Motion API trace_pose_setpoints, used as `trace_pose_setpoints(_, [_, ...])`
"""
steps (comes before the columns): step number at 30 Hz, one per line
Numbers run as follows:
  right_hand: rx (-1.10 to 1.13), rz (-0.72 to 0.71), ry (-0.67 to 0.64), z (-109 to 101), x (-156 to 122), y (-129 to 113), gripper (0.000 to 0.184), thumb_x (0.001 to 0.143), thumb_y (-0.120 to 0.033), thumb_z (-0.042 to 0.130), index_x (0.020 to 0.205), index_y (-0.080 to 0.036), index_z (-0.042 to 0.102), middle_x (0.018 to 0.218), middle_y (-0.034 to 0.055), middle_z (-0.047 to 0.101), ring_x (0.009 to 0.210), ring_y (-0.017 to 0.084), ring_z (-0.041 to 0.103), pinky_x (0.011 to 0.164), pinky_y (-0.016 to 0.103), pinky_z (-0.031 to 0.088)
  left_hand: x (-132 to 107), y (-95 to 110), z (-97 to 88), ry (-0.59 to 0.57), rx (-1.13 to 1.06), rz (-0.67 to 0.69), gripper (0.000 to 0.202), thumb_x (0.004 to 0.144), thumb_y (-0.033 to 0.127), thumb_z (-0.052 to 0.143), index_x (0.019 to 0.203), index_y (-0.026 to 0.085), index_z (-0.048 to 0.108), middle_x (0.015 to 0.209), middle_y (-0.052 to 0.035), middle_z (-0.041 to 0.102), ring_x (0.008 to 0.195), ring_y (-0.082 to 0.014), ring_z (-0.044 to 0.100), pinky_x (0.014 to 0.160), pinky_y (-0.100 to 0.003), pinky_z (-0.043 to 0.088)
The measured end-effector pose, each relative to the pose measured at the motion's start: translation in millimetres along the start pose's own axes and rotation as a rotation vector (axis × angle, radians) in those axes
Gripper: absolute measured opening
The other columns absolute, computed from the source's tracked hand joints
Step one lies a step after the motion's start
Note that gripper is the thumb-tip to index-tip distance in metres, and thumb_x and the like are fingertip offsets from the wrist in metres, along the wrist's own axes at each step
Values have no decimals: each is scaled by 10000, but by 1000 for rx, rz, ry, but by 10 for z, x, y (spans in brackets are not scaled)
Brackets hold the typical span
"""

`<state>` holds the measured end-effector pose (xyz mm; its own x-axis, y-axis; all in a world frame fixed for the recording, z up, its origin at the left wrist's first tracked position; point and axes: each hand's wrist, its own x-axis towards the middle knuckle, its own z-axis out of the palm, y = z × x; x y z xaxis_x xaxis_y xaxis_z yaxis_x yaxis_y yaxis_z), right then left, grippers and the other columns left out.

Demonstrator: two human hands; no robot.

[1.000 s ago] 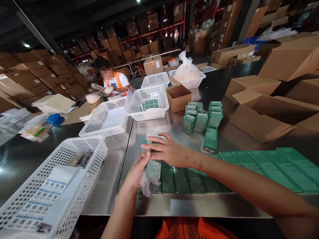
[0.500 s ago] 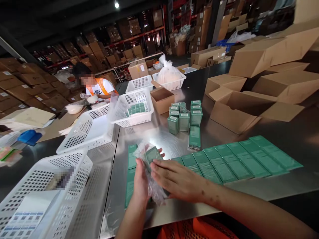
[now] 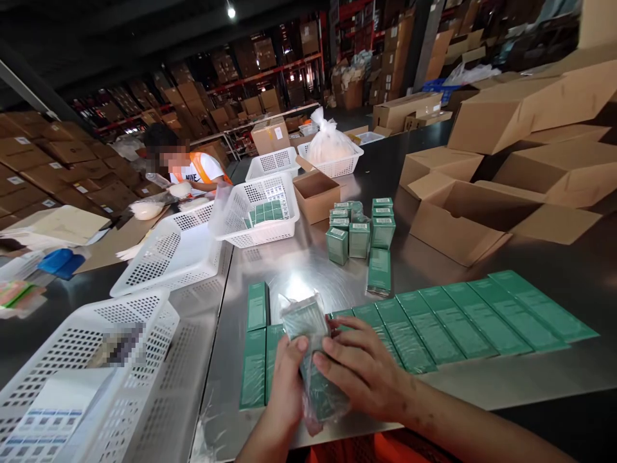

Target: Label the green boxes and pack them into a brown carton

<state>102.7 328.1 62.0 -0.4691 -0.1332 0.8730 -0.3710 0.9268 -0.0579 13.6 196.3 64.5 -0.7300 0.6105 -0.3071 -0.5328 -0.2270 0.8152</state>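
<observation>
Both hands clamped on one bagged box (image 3: 308,320), lower centre of frame: left hand (image 3: 285,379) grips its left edge, right hand (image 3: 367,373) lies over its right side. Clear bag (image 3: 322,400) sheathes box, loose end crumpled at bottom.

Progress, judged: one box in hand. Flat row (image 3: 457,321) across right, more flat at left (image 3: 254,350); bagged or not, cannot tell. Standing boxes (image 3: 357,235) mid-frame look unbagged. Basket (image 3: 289,226) beyond holds more.

Writing: white labels on box tops, sheets (image 3: 53,411) lower left, too small to read.
</observation>
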Motion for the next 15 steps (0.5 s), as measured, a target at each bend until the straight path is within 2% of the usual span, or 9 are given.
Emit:
trace_pose_setpoints(2, [-21, 16, -36, 6, 12, -15, 480, 785, -177, 613, 1257, -248, 565, 1121, 57, 683, 1406, 276, 360, 1200, 472, 345, 2, 69, 35, -42, -37, -30, 321, 557, 374, 803, 793, 175, 718, 728, -33, 690, 774, -236, 666, 847, -373, 541])
trace_pose_setpoints(4, [-16, -6, -117, -3, 71, 0, 459, 793, -217, 610, 1248, -198, 554, 1278, 108, 618, 1466, 320, 232, 1187, 509, 346, 11, 163, 110, -78, -65, 5, 402, 523, 405, 820, 845, 180, 731, 794, -56, 706, 846, -268, 671, 854, -382, 537])
trace_pose_setpoints(6, [1, -68, -186, -27, 143, 26, 378, 823, -149, 576, 1200, -135, 565, 1365, 149, 559, 1461, 314, 252, 1184, 472, 354, 22, 246, 188, -65, -80, 66, 549, 548, 585, 789, 914, 179, 740, 873, -87, 714, 918, -302, 667, 859, -401, 533])
trace_pose_setpoints(8, [19, -106, -190, -52, 184, 32, 306, 842, -96, 552, 1142, -134, 596, 1336, 132, 589, 1435, 261, 323, 1180, 404, 370, 25, 280, 241, -21, -47, 97, 671, 617, 735, 689, 963, 162, 737, 893, -108, 710, 932, -306, 660, 857, -408, 528])
trace_pose_setpoints(11, [-8, -58, -113, -60, 155, -15, 308, 829, -146, 590, 1119, -241, 631, 1202, 45, 674, 1459, 197, 268, 1180, 334, 365, -11, 210, 245, 39, 98, 127, 550, 642, 672, 739, 852, 164, 721, 769, -72, 684, 785, -245, 646, 754, -346, 530])
trace_pose_setpoints(13, [-44, 22, -79, -45, 99, -61, 391, 787, -156, 599, 1161, -271, 609, 1247, 56, 648, 1483, 241, 200, 1195, 413, 333, -53, 102, 201, 84, 149, 159, 485, 590, 622, 800, 762, 179, 705, 707, -46, 663, 694, -213, 616, 660, -309, 521])
trace_pose_setpoints(15, [-37, 64, -126, -34, 42, -90, 506, 777, -117, 553, 1272, -221, 536, 1404, 126, 532, 1474, 324, 204, 1169, 534, 333, -86, -18, 132, 135, 148, 157, 494, 563, 631, 807, 751, 183, 716, 729, -54, 676, 701, -220, 618, 642, -307, 526])
